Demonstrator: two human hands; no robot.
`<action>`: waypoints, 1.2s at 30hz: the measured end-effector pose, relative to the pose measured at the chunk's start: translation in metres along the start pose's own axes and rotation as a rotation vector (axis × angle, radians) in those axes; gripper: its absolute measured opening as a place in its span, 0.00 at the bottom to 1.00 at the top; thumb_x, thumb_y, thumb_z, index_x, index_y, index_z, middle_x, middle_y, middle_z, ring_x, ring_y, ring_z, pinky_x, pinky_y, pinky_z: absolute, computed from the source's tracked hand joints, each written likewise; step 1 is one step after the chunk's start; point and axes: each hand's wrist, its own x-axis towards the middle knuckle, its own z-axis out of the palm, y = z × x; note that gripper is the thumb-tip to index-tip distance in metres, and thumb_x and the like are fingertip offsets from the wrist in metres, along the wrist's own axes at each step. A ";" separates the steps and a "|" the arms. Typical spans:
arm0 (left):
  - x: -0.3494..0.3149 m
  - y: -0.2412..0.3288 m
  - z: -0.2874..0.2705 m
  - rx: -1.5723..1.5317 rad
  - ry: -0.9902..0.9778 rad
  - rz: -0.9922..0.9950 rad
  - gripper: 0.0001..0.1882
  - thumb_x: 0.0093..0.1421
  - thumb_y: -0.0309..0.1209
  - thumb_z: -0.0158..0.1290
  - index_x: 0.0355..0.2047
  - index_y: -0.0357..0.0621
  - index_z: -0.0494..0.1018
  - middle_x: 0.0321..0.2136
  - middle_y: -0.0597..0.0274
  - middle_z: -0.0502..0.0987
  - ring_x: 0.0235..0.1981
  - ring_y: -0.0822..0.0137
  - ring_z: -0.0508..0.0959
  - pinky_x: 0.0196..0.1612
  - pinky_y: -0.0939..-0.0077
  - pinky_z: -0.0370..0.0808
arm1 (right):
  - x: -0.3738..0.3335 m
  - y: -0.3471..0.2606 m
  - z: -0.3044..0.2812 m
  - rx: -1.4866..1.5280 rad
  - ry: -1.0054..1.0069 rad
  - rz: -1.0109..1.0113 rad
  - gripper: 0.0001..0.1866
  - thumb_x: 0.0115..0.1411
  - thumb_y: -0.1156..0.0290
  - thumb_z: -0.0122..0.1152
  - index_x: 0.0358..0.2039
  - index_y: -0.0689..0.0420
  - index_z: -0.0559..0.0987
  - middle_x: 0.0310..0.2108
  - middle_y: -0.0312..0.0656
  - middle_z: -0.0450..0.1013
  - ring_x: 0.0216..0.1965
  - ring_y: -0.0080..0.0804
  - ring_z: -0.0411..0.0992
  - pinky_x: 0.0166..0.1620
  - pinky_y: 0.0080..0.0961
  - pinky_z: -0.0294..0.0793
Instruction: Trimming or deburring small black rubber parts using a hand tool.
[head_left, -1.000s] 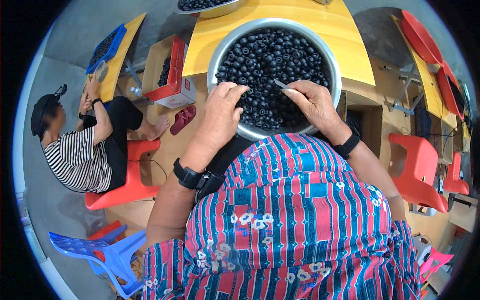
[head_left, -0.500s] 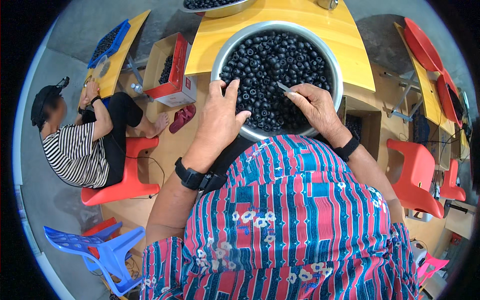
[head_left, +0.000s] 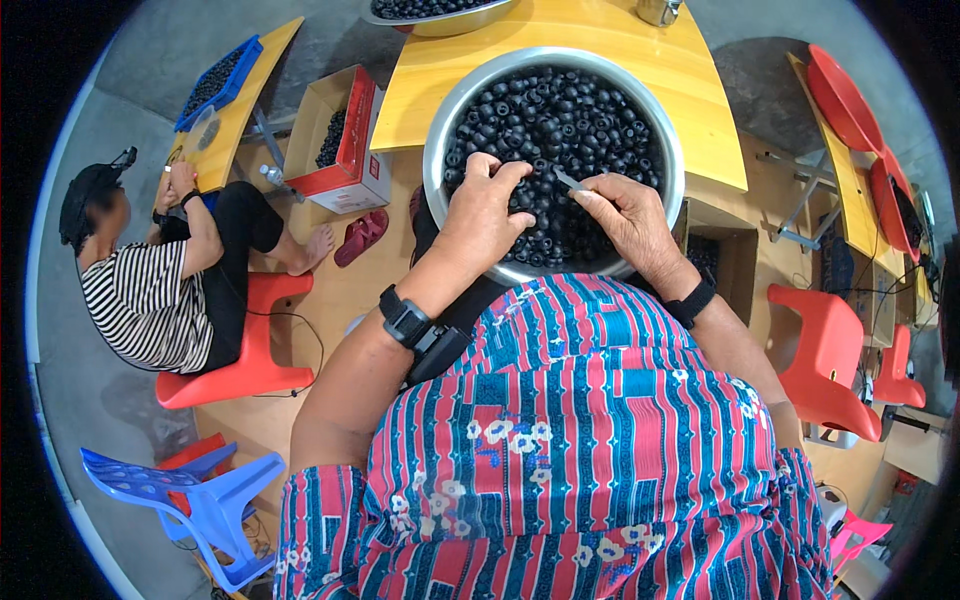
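Note:
A wide metal basin (head_left: 437, 185) holds a heap of small, round black pieces (head_left: 540, 115), many with a ring-like opening. Over the left part of this heap is my left hand (head_left: 480, 215), thumb and forefinger spread apart, with nothing visible held between them. My right hand (head_left: 632, 215) pinches a short, flat, pale blade (head_left: 570, 181) like a small knife, its tip pointing toward the basin's middle. What lies under my left palm is hidden.
The basin overlaps the near edge of a yellow table (head_left: 690, 100). Another basin of black pieces (head_left: 440, 22) and a metal cup (head_left: 658, 10) stand farther back. A cardboard box (head_left: 345, 175) is on the left, near a seated person (head_left: 150, 300). Red stools (head_left: 825, 350) stand at right.
My left hand has moved right and inward from the basin's left rim, over the black pieces. My right hand stays almost in place with the blade.

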 end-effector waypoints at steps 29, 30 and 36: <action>0.002 0.016 -0.008 -0.616 -0.071 -0.017 0.25 0.57 0.18 0.48 0.56 0.43 0.67 0.42 0.67 0.75 0.30 0.82 0.70 0.34 0.87 0.69 | -0.001 0.005 -0.001 0.019 0.023 -0.061 0.13 0.60 0.65 0.58 0.34 0.65 0.79 0.32 0.51 0.76 0.36 0.45 0.75 0.42 0.32 0.72; 0.003 0.016 -0.008 -0.620 -0.075 -0.004 0.25 0.57 0.19 0.47 0.57 0.44 0.67 0.42 0.66 0.76 0.28 0.82 0.69 0.34 0.87 0.69 | -0.001 0.005 -0.001 0.018 0.025 -0.061 0.13 0.60 0.65 0.58 0.34 0.65 0.79 0.32 0.51 0.76 0.36 0.45 0.75 0.42 0.32 0.72; 0.009 0.017 -0.004 -0.613 -0.084 0.010 0.25 0.57 0.19 0.46 0.57 0.44 0.66 0.41 0.65 0.76 0.29 0.81 0.70 0.33 0.86 0.69 | -0.002 0.004 -0.001 0.021 0.050 -0.064 0.14 0.60 0.65 0.58 0.35 0.65 0.79 0.32 0.52 0.75 0.36 0.45 0.75 0.41 0.33 0.72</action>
